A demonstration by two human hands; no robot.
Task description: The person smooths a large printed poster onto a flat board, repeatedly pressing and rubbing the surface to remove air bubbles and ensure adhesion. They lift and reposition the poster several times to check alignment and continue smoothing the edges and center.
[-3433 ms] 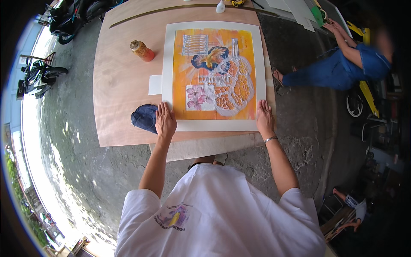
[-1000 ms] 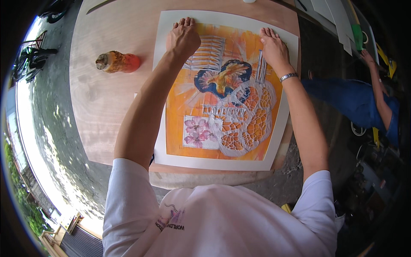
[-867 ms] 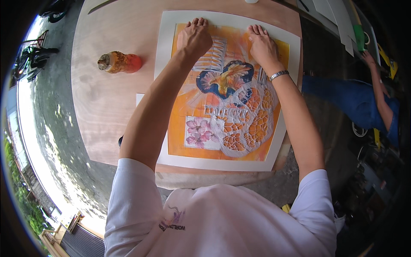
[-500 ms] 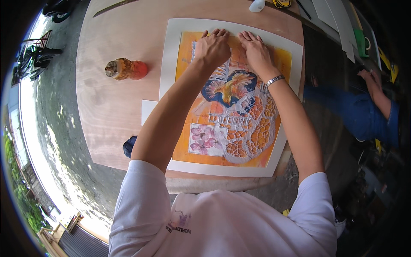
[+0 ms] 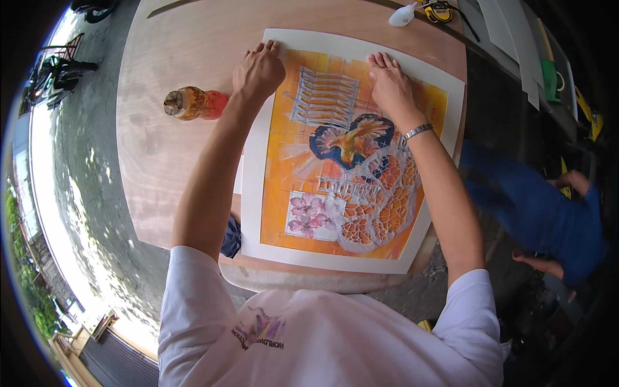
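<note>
A white mat board (image 5: 322, 42) frames an orange mixed-media artwork (image 5: 277, 161) on the wooden table in front of me. The picture carries a bird on a dark blue patch (image 5: 351, 143), pink flowers on a white square (image 5: 309, 216) and a white net-like cut-out (image 5: 380, 213). My left hand (image 5: 259, 72) rests on the mat's far left corner, fingers stretched forward and nothing held. Over the far edge of the artwork lies my right hand (image 5: 393, 82), palm down with its fingers extended. A metal watch band circles that wrist.
On the table's left stands a bottle (image 5: 195, 104) with reddish contents. A white squeeze bottle (image 5: 403, 15) and a yellow tape measure (image 5: 438, 11) lie at the far right. Dark blue cloth (image 5: 231, 237) sits by the near edge. A person in blue (image 5: 541, 206) is at the right.
My left hand has slid leftward from the middle of the far edge to the corner, uncovering the slatted white panel. My right hand has shifted slightly. The person in blue has moved.
</note>
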